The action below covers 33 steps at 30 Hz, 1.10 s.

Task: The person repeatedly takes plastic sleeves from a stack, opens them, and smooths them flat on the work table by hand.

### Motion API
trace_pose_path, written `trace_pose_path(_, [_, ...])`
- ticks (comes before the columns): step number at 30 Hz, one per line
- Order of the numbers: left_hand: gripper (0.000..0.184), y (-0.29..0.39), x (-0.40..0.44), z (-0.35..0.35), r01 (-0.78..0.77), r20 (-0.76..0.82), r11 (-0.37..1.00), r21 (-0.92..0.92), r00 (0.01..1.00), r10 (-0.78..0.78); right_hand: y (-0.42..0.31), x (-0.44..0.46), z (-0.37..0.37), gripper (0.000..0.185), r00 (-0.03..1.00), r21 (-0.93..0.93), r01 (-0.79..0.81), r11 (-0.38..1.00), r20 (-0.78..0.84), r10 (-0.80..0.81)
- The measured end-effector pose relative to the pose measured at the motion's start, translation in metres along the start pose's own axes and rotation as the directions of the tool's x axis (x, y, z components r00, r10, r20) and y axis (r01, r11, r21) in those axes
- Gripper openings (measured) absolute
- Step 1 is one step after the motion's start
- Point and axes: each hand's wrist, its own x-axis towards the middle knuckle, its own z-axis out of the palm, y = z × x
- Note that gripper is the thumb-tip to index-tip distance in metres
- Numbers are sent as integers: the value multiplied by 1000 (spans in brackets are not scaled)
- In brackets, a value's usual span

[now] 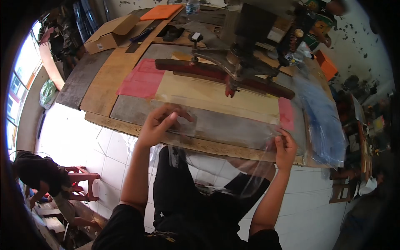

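Observation:
A clear plastic sheet (233, 129) stretches between my two hands at the table's front edge, and its lower part hangs over my lap. My left hand (160, 125) has curled fingers at the sheet's left end, partly blurred. At the right end, my right hand (286, 149) pinches the sheet's edge between thumb and fingers. Just beyond the sheet lies a yellowish strip (208, 95) with red pieces (139, 79) at its ends. Over this strip stands a press with a long dark red bar (225, 77), held by a metal bracket (233, 62).
A stack of clear plastic sheets (323, 125) lies at the table's right side. An open cardboard box (110, 35) and an orange folder (161, 12) are at the back left. One person (46, 179) sits at lower left; another (321, 25) is at upper right.

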Motion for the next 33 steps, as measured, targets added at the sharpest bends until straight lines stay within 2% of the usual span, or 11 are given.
trace_pose_path(2, [54, -3, -12, -7, -87, 147, 996, 5, 985, 85, 0, -3, -2, 46, 998, 184, 61, 981, 22, -67])
trace_pose_path(3, [72, 2, -22, -2, -102, 316, 964, -244, 932, 178, 3, -12, -9, 47, 996, 225, 55, 973, 51, -68])
trace_pose_path(7, [126, 17, -64, -6, 332, 630, 784, -525, 771, 96, -58, -48, -10, 41, 968, 329, 184, 926, 105, -230])
trace_pose_path(10, [105, 44, -67, 20, 417, 714, 897, -146, 672, -196, -86, -63, 0, 31, 899, 436, 224, 872, 254, -358])
trace_pose_path(12, [88, 48, -66, 47, 408, 703, 899, -161, 687, -186, -102, -67, 15, 21, 875, 326, 230, 917, 342, -341])
trace_pose_path(14, [79, 62, -59, 72, 199, 582, 966, 165, 771, -259, -120, -64, 24, 22, 835, 251, 330, 910, 372, -405])
trace_pose_path(16, [73, 63, -59, 98, 161, 505, 976, 147, 836, -214, -136, -66, 26, 30, 680, 95, 527, 845, 549, -486])
trace_pose_path(22, [40, 70, -62, 124, 176, 278, 984, 38, 944, -179, -141, -82, 20, 34, 639, 59, 568, 821, 597, -485])
trace_pose_path(25, [16, 50, -61, 115, -159, 387, 960, 232, 920, 59, -138, -84, 18, 33, 672, 43, 524, 851, 593, -444])
trace_pose_path(28, [14, 54, -65, 118, -157, 418, 968, 197, 907, 62, -135, -85, 17, 32, 689, 35, 508, 861, 583, -430])
trace_pose_path(33, [88, 61, -85, 118, -220, 431, 920, 325, 900, 63, -142, -89, 30, 27, 730, 24, 492, 870, 533, -428])
